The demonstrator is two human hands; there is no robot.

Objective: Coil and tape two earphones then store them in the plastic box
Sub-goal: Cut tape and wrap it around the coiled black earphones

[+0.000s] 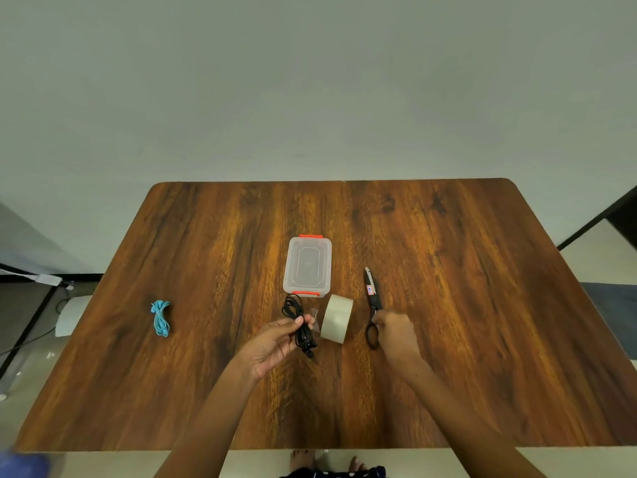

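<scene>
My left hand (275, 343) holds a coiled black earphone (299, 322) just above the table, thumb and fingers pinching the bundle, with a small clear piece of tape (314, 317) at its right side. My right hand (394, 334) lies over the handles of the black scissors (372, 298), fingers curled around them. A roll of clear tape (337, 318) stands on edge between my hands. The clear plastic box (307, 265) with orange latches sits lidded just behind. A coiled blue earphone (161, 318) lies on the table at the left.
The wooden table (465, 305) spreads wide around the objects. Its near edge runs below my forearms. A dark frame (599, 219) stands off the right side, and cables and a white object lie on the floor at the left.
</scene>
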